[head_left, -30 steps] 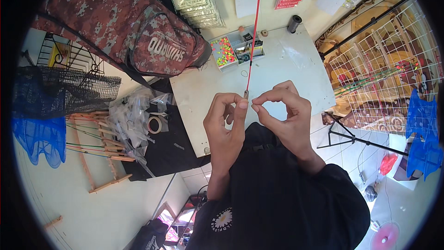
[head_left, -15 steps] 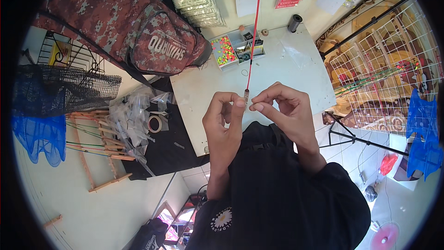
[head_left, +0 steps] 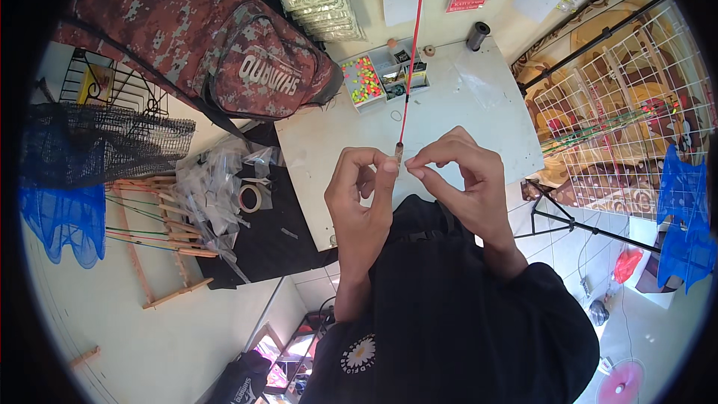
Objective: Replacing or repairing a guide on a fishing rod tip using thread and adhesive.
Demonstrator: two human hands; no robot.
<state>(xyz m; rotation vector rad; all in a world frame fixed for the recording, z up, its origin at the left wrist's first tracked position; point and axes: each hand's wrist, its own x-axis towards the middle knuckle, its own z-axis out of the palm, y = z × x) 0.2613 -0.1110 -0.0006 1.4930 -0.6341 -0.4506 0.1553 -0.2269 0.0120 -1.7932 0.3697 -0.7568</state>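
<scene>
My left hand (head_left: 363, 198) pinches the short pale handle end of a thin red fishing rod (head_left: 415, 49) between thumb and fingers. From there the rod runs away from me over the white table (head_left: 336, 157), out past the top of the view. Beside the handle, my right hand (head_left: 471, 179) has its thumb and forefinger pressed together, almost touching it. Whatever lies in that pinch is too small to name. Both hands are held in front of my black shirt, over the table's near edge.
Beyond the hands stands a divided tray (head_left: 371, 107) with bright beads and small items. A dark cylinder (head_left: 477, 36) is at the table's back. Left are a camouflage bag (head_left: 194, 45), a tape roll (head_left: 250, 198) and plastic bags (head_left: 213, 179); right, a wire grid (head_left: 613, 105).
My right hand has shifted slightly, its raised fingers a little farther right and its pinch a touch closer to the handle. The red rod has swung a little to the right at its far end.
</scene>
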